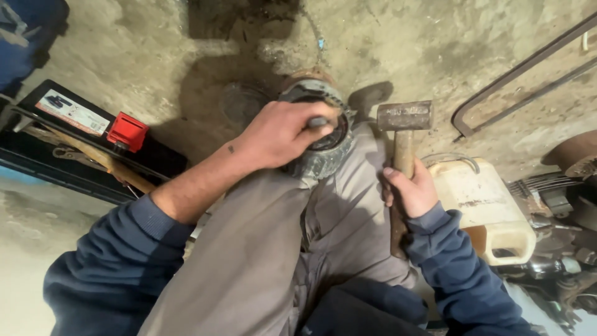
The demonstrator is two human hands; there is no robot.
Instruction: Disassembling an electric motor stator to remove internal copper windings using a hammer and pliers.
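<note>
My left hand (280, 134) is closed around a short metal punch or rod (319, 122), pressing it onto a round grey metal housing (323, 155) that rests against my knee in grey trousers (261, 249). My right hand (411, 190) grips the wooden handle of a hammer (404, 118). The hammer's rusty steel head is raised just to the right of the housing, apart from it. Most of the punch is hidden in my fist.
A black car battery (81, 124) with a red terminal cap (127, 132) lies at the left. A dirty white plastic jerrycan (485, 208) stands at the right beside engine parts (559, 205). Bent metal bars (522, 81) lie on the dusty concrete floor.
</note>
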